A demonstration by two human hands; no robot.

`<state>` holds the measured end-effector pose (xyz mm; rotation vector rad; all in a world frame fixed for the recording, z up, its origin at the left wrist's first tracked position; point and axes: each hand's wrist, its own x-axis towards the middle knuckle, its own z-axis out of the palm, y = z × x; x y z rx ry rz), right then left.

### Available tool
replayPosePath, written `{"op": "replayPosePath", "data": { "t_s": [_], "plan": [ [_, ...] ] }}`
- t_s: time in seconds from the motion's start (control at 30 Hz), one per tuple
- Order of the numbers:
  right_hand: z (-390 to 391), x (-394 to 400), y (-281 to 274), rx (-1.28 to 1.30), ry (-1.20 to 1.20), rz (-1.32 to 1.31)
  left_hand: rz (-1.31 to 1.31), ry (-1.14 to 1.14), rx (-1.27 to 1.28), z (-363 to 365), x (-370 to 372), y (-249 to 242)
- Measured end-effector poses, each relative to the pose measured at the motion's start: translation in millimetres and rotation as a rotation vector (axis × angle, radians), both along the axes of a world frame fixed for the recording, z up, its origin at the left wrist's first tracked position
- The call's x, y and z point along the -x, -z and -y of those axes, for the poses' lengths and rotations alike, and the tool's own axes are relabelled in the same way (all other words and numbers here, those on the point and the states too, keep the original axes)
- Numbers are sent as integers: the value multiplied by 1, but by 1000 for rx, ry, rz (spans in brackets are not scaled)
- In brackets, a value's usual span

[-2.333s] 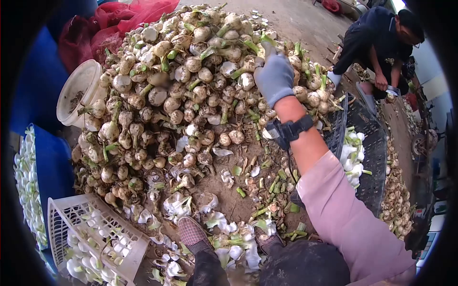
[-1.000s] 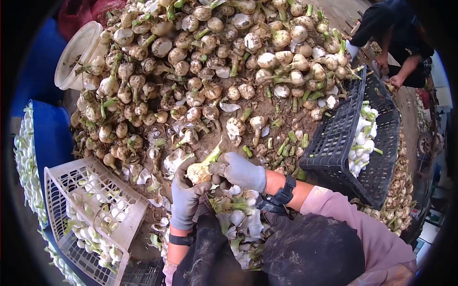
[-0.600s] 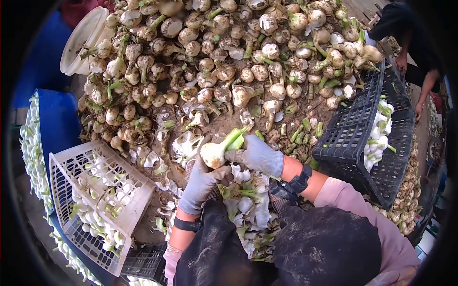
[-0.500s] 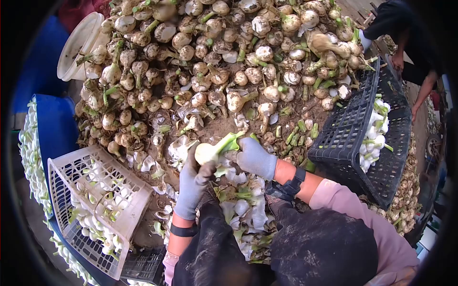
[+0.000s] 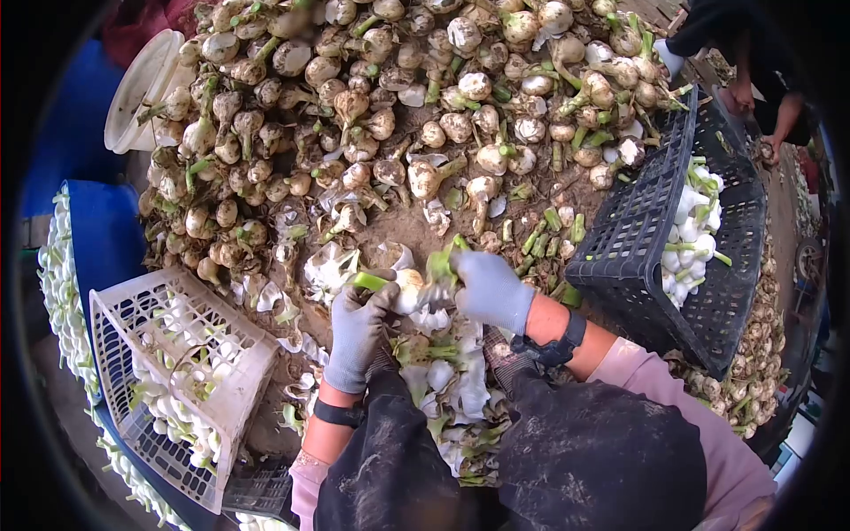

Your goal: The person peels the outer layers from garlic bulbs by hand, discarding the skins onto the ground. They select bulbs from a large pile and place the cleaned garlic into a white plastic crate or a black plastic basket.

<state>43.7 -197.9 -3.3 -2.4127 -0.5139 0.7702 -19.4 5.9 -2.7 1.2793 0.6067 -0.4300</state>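
Fingers (image 5: 376, 301) of your left hand (image 5: 359, 332) and right hand (image 5: 491, 290) clamp one onion bulb (image 5: 409, 288) between them; the white basket (image 5: 177, 380) lies at eight o'clock.

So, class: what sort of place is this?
Probably a farm sorting yard: a big heap of muddy, unpeeled bulbs lies on dirt ground, with peeled white bulbs in a white plastic basket and a black plastic crate.

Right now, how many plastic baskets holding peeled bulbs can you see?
2: a white basket lying at lower left, and a black basket on the right. More may be hidden outside the view.
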Motion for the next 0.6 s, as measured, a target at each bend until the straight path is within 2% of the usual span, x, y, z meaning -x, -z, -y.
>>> {"op": "replayPosePath", "data": {
  "t_s": [0.07, 0.13, 0.17, 0.2, 0.27, 0.3, 0.33, 0.4, 0.5, 0.53, 0.6],
  "plan": [
    [12, -15, 15, 156, 95, 252, 103, -141, 125, -1, 4, -12],
    [21, -30, 16, 354, -5, 126, 129, -203, 103, -2, 2, -18],
    [17, -26, 15, 337, -110, 107, 153, -214, -1, -4, 0, -19],
    [12, -16, 11, 330, -111, 100, 172, -216, -99, -6, -1, -19],
    [-11, -5, -20, 323, -264, 177, 153, -263, -141, -6, -4, -11],
    [-16, -3, -21, 197, -198, 334, 205, -219, -219, -6, -3, -9],
    [-21, -3, -19, 196, -197, 324, 253, -168, -296, -5, -1, -8],
    [-33, -9, -15, 1, -134, 365, 253, -161, -314, -3, -2, -7],
    [-47, -11, -17, 56, -203, 481, 526, 76, -755, -4, -6, -14],
    [-50, -11, -17, 78, -211, 542, 520, 77, -756, -4, -5, -17],
    [-46, -18, -18, 97, -203, 465, 557, 136, -732, -2, -5, -23]
  ]
}}
